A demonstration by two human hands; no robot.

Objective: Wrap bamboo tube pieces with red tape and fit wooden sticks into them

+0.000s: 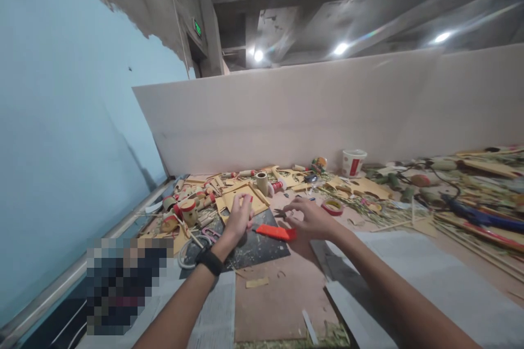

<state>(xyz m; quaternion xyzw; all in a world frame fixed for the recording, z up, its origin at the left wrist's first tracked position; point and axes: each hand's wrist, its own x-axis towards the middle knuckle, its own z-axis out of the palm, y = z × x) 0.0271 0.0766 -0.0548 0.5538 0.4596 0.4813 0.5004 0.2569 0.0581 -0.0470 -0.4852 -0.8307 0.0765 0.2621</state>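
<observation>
Orange-red plastic, long & ridged: a slim bar-shaped tool (275, 232) sits btwn the two hands, over the right part of a flat black board w/ pale specks (262, 253). L hand (240, 217), w/ a dark wristband (209, 260), is over the board nr the tool's left end, fingers curled in (can't tell if they're closed on anything). R hand (310, 219) has fingers bent just above the tool's right end, nr a small dark-grey pointed thing (280, 212); can't tell if it's clamped on either, as that end's blurred.

Behind L hand: a pale-yellow flat wooden frame (229, 200). Beyond, an upright hollow bamboo tube (262, 183) next to a red-and-white bottle (277, 186). Right of R hand, a round red tape roll (332, 206); farther back, a white-and-red paper cup (354, 162) nr the pale partition (286, 120).
</observation>
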